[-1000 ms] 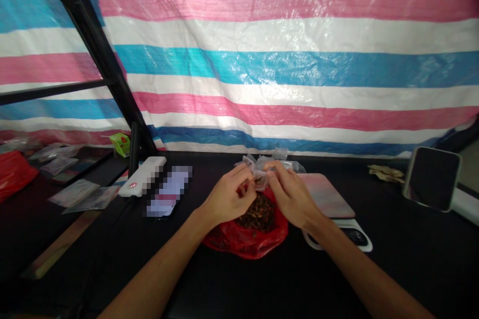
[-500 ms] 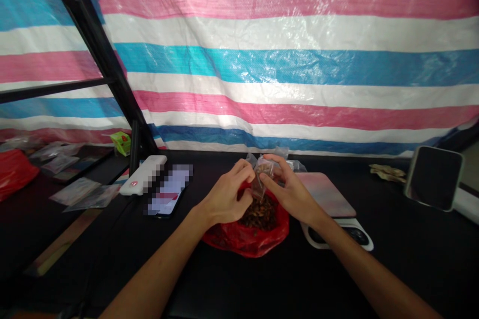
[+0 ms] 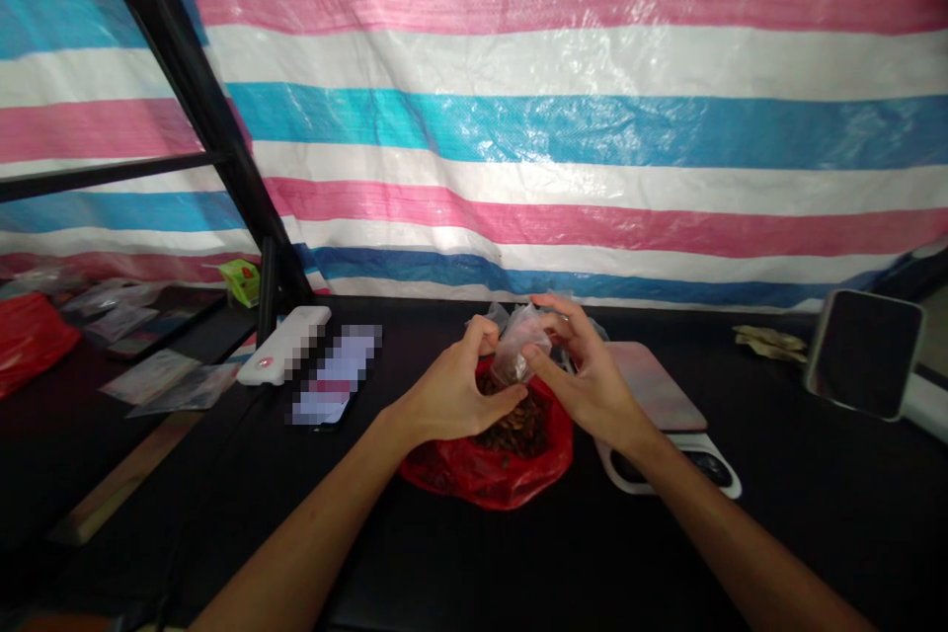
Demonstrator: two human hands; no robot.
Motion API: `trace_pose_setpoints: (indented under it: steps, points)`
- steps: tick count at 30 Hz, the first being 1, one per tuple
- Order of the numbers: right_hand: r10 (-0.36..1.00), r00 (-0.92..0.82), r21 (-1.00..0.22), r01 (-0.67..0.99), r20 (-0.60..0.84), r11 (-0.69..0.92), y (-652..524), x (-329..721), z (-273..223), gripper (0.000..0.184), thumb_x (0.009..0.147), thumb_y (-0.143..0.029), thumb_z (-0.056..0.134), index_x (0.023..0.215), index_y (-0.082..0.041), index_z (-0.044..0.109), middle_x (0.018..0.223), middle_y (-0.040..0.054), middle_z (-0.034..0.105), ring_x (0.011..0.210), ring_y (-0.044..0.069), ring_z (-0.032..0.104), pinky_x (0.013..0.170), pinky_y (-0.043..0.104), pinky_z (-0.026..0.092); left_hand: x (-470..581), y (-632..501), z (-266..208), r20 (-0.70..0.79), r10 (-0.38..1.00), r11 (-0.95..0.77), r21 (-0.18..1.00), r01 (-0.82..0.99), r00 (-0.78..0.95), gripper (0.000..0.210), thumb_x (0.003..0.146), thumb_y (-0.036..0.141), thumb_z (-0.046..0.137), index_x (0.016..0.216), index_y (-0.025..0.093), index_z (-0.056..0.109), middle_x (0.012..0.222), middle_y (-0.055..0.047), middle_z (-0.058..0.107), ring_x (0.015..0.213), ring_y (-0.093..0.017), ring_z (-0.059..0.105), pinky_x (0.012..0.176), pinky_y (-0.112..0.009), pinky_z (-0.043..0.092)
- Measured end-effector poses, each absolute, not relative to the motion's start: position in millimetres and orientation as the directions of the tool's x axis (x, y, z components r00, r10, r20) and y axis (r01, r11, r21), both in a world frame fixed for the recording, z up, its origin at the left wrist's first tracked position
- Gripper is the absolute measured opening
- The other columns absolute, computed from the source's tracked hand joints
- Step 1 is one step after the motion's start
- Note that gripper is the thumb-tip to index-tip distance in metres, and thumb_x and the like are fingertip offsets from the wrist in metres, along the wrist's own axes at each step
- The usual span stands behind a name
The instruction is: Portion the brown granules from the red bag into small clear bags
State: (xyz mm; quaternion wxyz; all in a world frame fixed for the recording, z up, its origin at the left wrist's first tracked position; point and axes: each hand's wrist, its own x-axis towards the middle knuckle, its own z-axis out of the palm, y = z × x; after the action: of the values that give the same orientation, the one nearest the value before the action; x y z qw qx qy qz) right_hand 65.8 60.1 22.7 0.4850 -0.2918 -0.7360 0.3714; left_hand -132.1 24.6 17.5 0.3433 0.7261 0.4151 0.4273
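Note:
A small clear plastic bag [image 3: 516,344] is held above a red plastic bag [image 3: 504,482]. Brown dried pieces [image 3: 511,436] fill the red bag, whose mouth is open. My right hand [image 3: 592,380] grips the clear bag from the right, thumb in front of it. On the other side my left hand [image 3: 451,390] forms a wide C, with thumb and fingers apart. Its thumb reaches under the clear bag, over the dried pieces; whether it touches the bag I cannot tell. What is inside the clear bag is hard to make out.
To the right is a kitchen scale [image 3: 659,390], partly behind my right forearm. A phone [image 3: 337,380] and a white power bank [image 3: 285,346] lie left. Flat clear bags [image 3: 159,380] are farther left, beside a black metal frame [image 3: 214,133]. A dark-screened device [image 3: 865,354] stands far right.
My left hand has opened from a closed curl, its thumb now stretched to the right. The clear bag has turned in my right hand and looks more crumpled.

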Motion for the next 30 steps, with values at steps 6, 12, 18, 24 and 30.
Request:
trace_pose_setpoints:
  steps: [6,12,18,24,30]
  points:
    - [0.714,-0.357,-0.757,0.029,0.602,0.653,59.7,74.5,28.5,0.053,0.097,-0.043,0.067,0.145,-0.034,0.046,0.130,0.0067,0.061,0.107,0.023,0.059,0.094,0.041,0.049,-129.9,23.6,18.7,0.414,0.870,-0.483,0.825,0.293,0.269,0.043,0.086,0.034,0.076,0.110,0.025,0.041,0.108,-0.005,0.068,0.098,-0.020,0.068,0.087,-0.032,0.051]
    - [0.730,-0.301,-0.742,0.097,0.613,0.663,59.6,73.9,30.5,0.030,0.097,-0.037,0.067,0.125,-0.029,0.060,0.107,0.0042,0.063,0.093,0.020,0.059,0.084,0.036,0.050,-129.5,24.2,16.3,0.408,0.875,-0.477,0.818,0.322,0.259,0.029,0.093,0.034,0.068,0.105,0.024,0.044,0.088,0.000,0.070,0.078,-0.017,0.068,0.071,-0.027,0.048]
    - [0.763,-0.253,-0.725,0.240,0.595,0.645,68.5,74.3,32.0,0.015,0.096,-0.037,0.065,0.094,-0.024,0.059,0.085,0.0002,0.061,0.074,0.017,0.056,0.070,0.030,0.046,-137.8,33.2,15.3,0.513,0.852,-0.478,0.682,0.553,0.103,0.021,0.093,0.033,0.064,0.101,0.025,0.046,0.083,0.003,0.067,0.076,-0.017,0.066,0.074,-0.028,0.047]
    - [0.740,-0.554,-0.388,0.631,0.381,0.672,68.8,86.1,35.7,0.005,0.092,-0.026,0.060,0.088,-0.024,0.059,0.076,-0.0019,0.066,0.072,0.019,0.061,0.078,0.034,0.040,-152.4,43.5,13.9,0.467,0.884,-0.233,0.468,0.852,-0.015,0.021,0.090,0.035,0.064,0.106,0.026,0.053,0.088,-0.001,0.066,0.081,-0.022,0.066,0.074,-0.033,0.047]
    - [0.763,-0.609,-0.242,0.724,0.217,0.646,65.3,86.1,32.8,0.025,0.077,-0.010,0.056,0.096,-0.024,0.060,0.073,-0.0007,0.069,0.072,0.021,0.064,0.071,0.032,0.036,-155.4,44.6,15.9,0.497,0.867,-0.212,0.426,0.879,-0.032,0.018,0.095,0.035,0.057,0.108,0.023,0.058,0.115,-0.008,0.063,0.111,-0.026,0.063,0.095,-0.039,0.049]
